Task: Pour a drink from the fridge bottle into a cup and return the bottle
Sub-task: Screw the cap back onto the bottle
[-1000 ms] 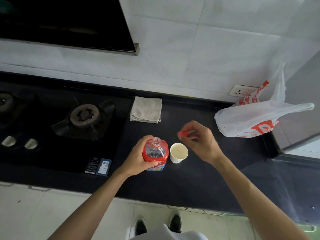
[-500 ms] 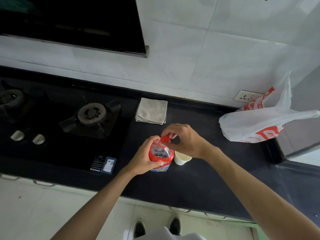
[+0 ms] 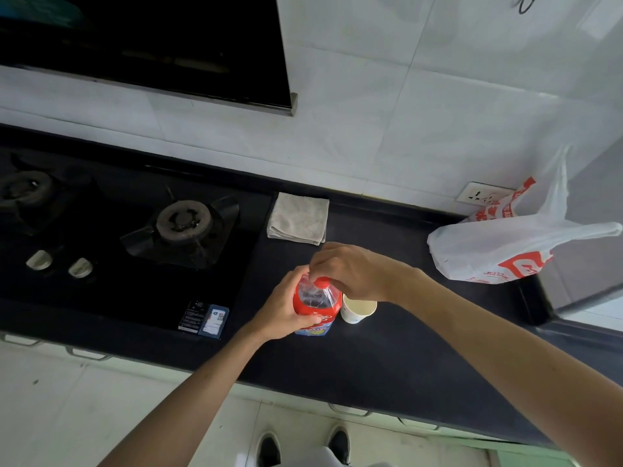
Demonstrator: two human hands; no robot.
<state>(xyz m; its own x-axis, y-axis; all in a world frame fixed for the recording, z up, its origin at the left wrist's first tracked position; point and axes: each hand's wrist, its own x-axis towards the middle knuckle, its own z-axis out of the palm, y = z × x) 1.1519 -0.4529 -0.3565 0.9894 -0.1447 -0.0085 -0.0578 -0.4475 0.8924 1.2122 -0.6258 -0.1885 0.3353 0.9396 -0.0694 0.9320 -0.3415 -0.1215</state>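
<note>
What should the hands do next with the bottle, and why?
Probably twist the red cap tight. The right hand pinches the cap on top of the bottle, which the left hand holds upright on the counter. The cup beside it already looks filled with a pale drink, so closing the bottle seems to come first, before carrying it back.

Bottle [image 3: 315,306]: upright on the black counter [image 3: 387,358], centre of view.
Left hand [image 3: 286,310]: wrapped around the bottle's body.
Right hand [image 3: 350,271]: fingers on the red cap [image 3: 322,283].
Cup [image 3: 358,308]: just beside the bottle at 3 o'clock.
Cloth [image 3: 298,219]: at 12 o'clock.
Bag [image 3: 499,247]: at 2 o'clock.
</note>
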